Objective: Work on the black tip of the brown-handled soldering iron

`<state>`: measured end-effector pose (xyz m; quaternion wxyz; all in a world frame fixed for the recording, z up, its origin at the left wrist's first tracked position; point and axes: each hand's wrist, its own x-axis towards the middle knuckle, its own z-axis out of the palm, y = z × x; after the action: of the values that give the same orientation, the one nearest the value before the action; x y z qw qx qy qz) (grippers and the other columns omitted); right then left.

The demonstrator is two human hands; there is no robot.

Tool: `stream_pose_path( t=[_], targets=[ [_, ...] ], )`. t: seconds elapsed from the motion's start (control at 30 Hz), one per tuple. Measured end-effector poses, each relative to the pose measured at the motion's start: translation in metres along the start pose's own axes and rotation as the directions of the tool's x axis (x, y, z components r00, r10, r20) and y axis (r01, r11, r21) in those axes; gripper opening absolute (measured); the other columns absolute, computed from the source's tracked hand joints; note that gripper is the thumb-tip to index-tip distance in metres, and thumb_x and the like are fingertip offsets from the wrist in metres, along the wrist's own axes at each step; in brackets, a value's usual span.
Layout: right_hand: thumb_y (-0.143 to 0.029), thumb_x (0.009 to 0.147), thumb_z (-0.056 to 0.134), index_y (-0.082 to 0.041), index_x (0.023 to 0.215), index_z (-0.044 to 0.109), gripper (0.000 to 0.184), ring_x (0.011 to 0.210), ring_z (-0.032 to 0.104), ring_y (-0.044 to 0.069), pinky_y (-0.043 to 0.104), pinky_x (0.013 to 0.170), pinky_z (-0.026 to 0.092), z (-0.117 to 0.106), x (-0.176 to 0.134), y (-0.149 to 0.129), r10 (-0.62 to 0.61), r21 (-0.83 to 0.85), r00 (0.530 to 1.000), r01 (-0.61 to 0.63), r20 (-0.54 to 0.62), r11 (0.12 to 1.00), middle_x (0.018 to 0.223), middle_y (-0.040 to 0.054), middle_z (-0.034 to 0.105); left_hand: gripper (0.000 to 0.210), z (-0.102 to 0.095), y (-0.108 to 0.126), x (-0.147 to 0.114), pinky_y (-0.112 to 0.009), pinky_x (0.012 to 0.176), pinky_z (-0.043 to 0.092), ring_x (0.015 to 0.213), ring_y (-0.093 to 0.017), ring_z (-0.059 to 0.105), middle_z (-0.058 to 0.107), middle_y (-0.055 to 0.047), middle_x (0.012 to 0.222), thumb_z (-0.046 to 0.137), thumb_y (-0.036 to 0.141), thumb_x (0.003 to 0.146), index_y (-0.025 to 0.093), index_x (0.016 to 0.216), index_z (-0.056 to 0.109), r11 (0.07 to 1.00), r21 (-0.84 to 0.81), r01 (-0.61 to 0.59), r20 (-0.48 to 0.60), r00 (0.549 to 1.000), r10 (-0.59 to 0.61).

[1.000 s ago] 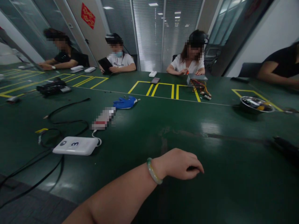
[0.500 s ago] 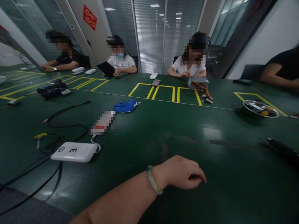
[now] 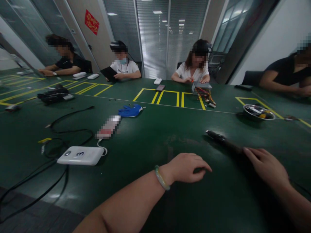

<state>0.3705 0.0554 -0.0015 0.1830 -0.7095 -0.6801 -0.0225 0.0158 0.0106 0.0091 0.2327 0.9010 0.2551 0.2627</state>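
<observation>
My right hand (image 3: 269, 166) is closed around the rear of a long black stick-like tool (image 3: 224, 139). Its narrow metallic tip points away to the left, low over the table; the exact kind I cannot make out. A thin dark cord shows behind my right wrist. Left of the tool, my left hand (image 3: 187, 168) hovers over or rests on the green table (image 3: 155, 142), palm down and fingers loosely bent, with a gap between thumb and fingers and nothing in them. A pale green bangle (image 3: 161, 178) circles my left wrist.
A white power bank (image 3: 81, 155) with a phone (image 3: 108, 127) on a short cable lies left, near black cables (image 3: 70, 131). Beyond are a blue glove (image 3: 131, 110) and a metal bowl (image 3: 259, 112) of small items. Several people sit opposite, one at a grey metal box (image 3: 201, 85) with wires.
My right hand has come into view holding the black tool, which has moved left toward my left hand. The left hand has shifted slightly up in the picture.
</observation>
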Motion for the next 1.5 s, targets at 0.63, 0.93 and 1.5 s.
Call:
stream_pose_path(
  t=[0.63,0.93,1.5],
  targets=[
    [-0.046,0.09,0.055,-0.022,0.106,0.069,0.032,0.086,0.059,0.02,0.03,0.072,0.045,-0.027,-0.022,-0.111,-0.132,0.195,0.947,0.076,0.293,0.978,0.101,0.0065,0.064,0.037,0.001,-0.009,0.0,-0.046,0.114,0.03,0.128,-0.022,0.047,0.056,-0.006,0.133,0.046,0.033,0.095,0.022,0.13,0.052,0.883,0.328,0.335,-0.365,0.907,-0.208],
    [-0.028,0.074,0.076,-0.024,0.081,0.072,0.01,0.073,0.059,0.017,0.026,0.059,0.037,-0.027,-0.05,-0.123,-0.207,0.01,0.771,0.251,0.602,0.968,0.081,0.0006,0.065,0.049,0.006,-0.014,-0.001,-0.046,0.104,0.037,0.121,-0.025,0.052,0.057,-0.005,0.131,0.057,0.042,0.089,0.028,0.135,0.048,0.858,0.444,0.259,-0.2,0.962,-0.187],
    [-0.028,0.085,0.065,-0.022,0.092,0.065,0.009,0.071,0.06,0.012,0.023,0.061,0.041,-0.001,-0.029,-0.116,-0.137,0.48,0.977,0.042,0.164,0.876,0.082,-0.0013,0.067,0.039,-0.021,-0.006,-0.011,-0.04,0.089,0.046,0.101,-0.024,0.06,0.064,-0.005,0.115,0.054,0.043,0.088,0.025,0.123,0.056,0.839,0.503,0.205,-0.021,0.974,-0.225]
  ],
)
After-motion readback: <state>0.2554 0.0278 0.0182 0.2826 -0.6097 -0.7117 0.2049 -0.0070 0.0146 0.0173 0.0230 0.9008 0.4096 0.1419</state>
